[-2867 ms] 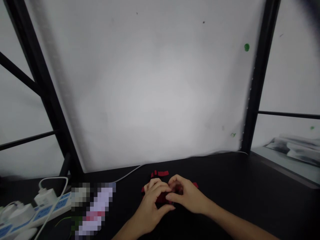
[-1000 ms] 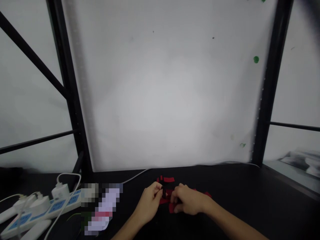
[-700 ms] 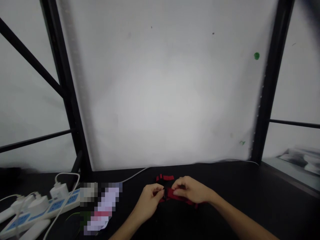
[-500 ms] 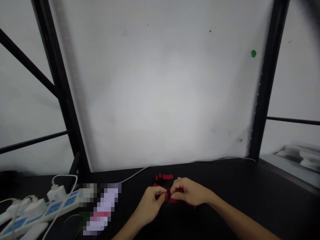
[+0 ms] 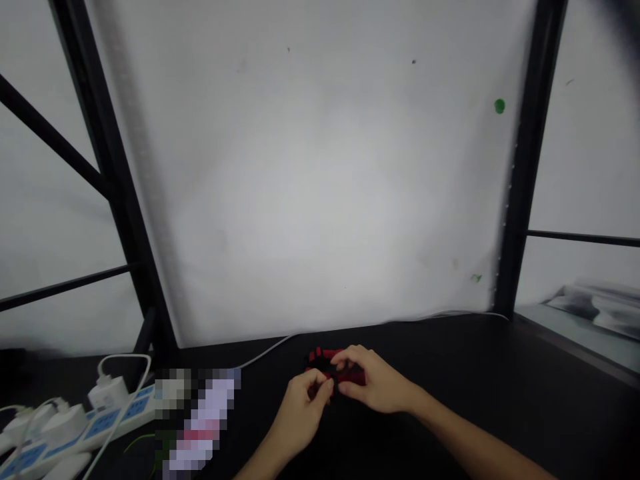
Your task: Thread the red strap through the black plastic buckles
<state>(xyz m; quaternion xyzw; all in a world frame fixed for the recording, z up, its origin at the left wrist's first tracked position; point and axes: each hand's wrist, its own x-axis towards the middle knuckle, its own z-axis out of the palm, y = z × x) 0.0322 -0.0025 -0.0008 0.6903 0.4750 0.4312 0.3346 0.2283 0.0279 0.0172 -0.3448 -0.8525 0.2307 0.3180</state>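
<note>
A red strap [image 5: 356, 378] with black parts lies on the black tabletop between my hands. My left hand [image 5: 301, 408] is closed in a pinch at the strap's left end, by a small black buckle that the fingers mostly cover. Over the strap from the right comes my right hand [image 5: 376, 381], its thumb and forefinger apart and red webbing showing in the gap. Just beyond the hands lies another red section with a black fitting [image 5: 316, 356]; whether it joins the first piece I cannot tell.
At the left, a white power strip [image 5: 114, 419] holds several white plugs [image 5: 109, 392] with cables. A pixelated pale object [image 5: 203, 420] lies beside it. A thin cable [image 5: 270, 348] runs along the white back panel [image 5: 320, 200]. Black frame posts [image 5: 531, 153] stand at both sides.
My right thumb and forefinger have spread apart from their pinch near the buckle, and the fingers have risen slightly. My left hand keeps its pinch. The view has shifted a little.
</note>
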